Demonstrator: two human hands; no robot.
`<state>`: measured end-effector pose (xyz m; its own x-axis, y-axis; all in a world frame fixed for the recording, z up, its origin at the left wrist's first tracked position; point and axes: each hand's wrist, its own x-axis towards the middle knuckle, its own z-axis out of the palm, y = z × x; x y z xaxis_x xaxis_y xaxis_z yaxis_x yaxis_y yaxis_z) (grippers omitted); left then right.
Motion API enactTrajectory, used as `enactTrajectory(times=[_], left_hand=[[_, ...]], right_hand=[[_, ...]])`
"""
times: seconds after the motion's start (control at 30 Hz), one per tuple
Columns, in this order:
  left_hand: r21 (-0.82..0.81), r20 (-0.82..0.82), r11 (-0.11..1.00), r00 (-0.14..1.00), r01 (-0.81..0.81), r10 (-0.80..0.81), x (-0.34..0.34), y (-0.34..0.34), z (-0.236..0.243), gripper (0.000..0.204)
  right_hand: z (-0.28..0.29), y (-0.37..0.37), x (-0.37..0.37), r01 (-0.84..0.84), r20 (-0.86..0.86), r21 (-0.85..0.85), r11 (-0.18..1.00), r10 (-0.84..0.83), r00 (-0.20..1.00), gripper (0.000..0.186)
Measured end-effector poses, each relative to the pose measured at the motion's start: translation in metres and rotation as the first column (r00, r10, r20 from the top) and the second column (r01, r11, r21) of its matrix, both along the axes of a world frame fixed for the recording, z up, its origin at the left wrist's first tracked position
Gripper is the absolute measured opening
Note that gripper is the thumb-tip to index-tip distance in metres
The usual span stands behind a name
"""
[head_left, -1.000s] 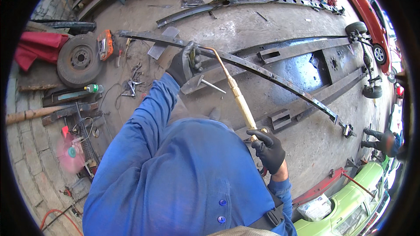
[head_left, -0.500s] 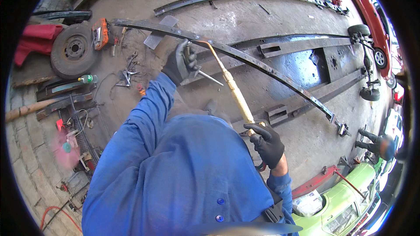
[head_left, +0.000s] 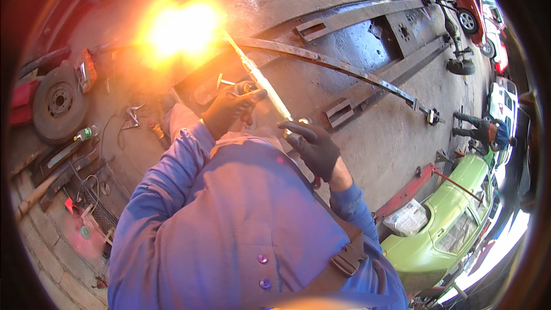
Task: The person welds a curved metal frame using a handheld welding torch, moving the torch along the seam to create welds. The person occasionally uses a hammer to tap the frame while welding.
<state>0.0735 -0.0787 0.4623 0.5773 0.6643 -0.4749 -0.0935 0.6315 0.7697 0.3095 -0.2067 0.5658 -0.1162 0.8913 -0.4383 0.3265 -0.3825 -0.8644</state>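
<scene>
My right hand, in a dark glove, is closed around the rear of a brass gas torch, by its valves. A large bright flame burns off the torch's tip and hides what lies behind it. My gloved left hand is closed beside the torch's front half, around a thin metal tool with a T-shaped end. I cannot tell whether its fingers also touch the torch. A long drilled steel bar runs from near the flame toward the right.
Steel frame rails lie on the floor beyond the bar. At left are a wheel, a green bottle and hand tools. A green car, a red jack and another person are at right.
A flame has flared up at the torch's tip, which was unlit before. My right hand and torch have shifted left and up in view; my left hand has moved back beside the torch.
</scene>
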Motion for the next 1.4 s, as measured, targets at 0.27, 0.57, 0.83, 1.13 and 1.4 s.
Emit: enactTrajectory(times=[0.27, 0.57, 0.83, 1.13, 1.4], left_hand=[[-0.065, -0.034, 0.998, 0.999, -0.019, 0.016, 0.020, -0.002, -0.006, 0.032], [-0.034, -0.060, 0.999, 0.998, 0.007, -0.009, 0.033, -0.004, -0.010, 0.026], [0.074, -0.151, 0.986, 0.979, 0.147, -0.135, 0.043, 0.001, -0.004, 0.032], [0.189, -0.331, 0.959, 0.933, 0.210, -0.140, 0.053, -0.002, 0.006, 0.034], [0.684, -0.258, 0.582, 0.892, 0.440, -0.372, 0.063, -0.019, 0.023, 0.042]], right_hand=[[-0.027, 0.002, 0.004, -0.069, 0.056, 0.139, 0.988, 0.061, 0.997, 0.039], [-0.033, -0.013, -0.001, 0.334, -0.249, -0.206, 0.920, -0.379, 0.891, 0.048], [-0.017, -0.018, -0.004, 0.469, -0.071, -0.248, 0.848, -0.499, 0.864, 0.033], [-0.032, -0.036, 0.008, 0.533, -0.087, -0.139, 0.835, -0.546, 0.833, 0.035], [-0.036, -0.042, 0.025, 0.548, 0.004, -0.186, 0.815, -0.557, 0.830, 0.036]])
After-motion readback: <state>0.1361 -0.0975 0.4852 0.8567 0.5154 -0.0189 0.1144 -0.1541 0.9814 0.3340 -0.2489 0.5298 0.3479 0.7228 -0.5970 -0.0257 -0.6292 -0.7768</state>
